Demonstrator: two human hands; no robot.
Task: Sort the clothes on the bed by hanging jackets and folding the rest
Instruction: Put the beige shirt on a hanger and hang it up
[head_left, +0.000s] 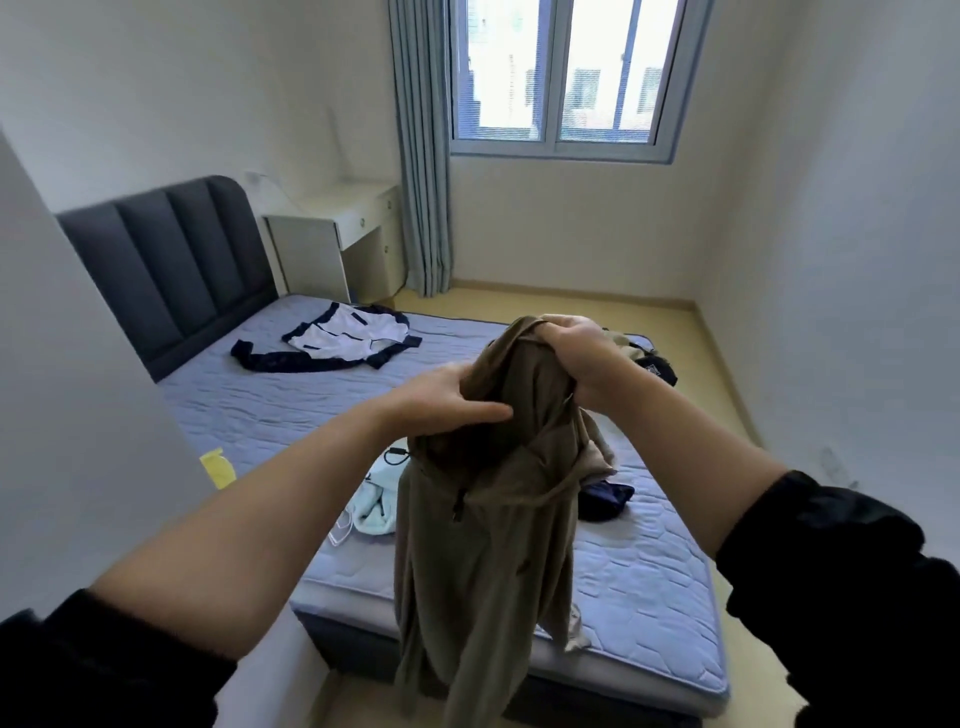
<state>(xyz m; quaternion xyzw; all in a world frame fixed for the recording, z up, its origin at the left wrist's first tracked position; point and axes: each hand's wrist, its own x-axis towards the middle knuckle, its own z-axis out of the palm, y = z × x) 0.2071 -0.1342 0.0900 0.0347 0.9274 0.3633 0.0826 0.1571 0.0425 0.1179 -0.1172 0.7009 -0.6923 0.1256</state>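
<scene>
1. The olive hooded jacket (483, 561) is in the air above the foot end of the bed (649, 587), clear of the mattress.
2. Both hands are clamped on its top end, close together but not touching each other.
3. The right hand (582, 358) fists the bunched top; I can't tell whether that is hood or collar. The left hand (457, 400) sits slightly lower and pinches a fold, thumb laid across the cloth.
4. Long axis is vertical: top end up at the hands, hem end down and running out of view at the bottom. One sleeve hangs loose on the right side.
5. A dark zip pull shows partway down the near face, so the front probably faces the camera. This is not certain, since the fabric is twisted.
6. Hood plus zip suggests jacket, so it should get hung, not folded.
7. To do the step well, split the grip and walk each hand out to a shoulder seam so the top spreads flat and the twist drops out.
8. Keep it high while doing that so the hem does not snag the mattress edge.
9. What looks like a clear hanger (340, 532) lies beside the mint garment (371, 512) on the bed. It is the likely next grab for the left hand while the right keeps the collar.
10. Load one shoulder at a time, and let the hood fall to the back.
</scene>
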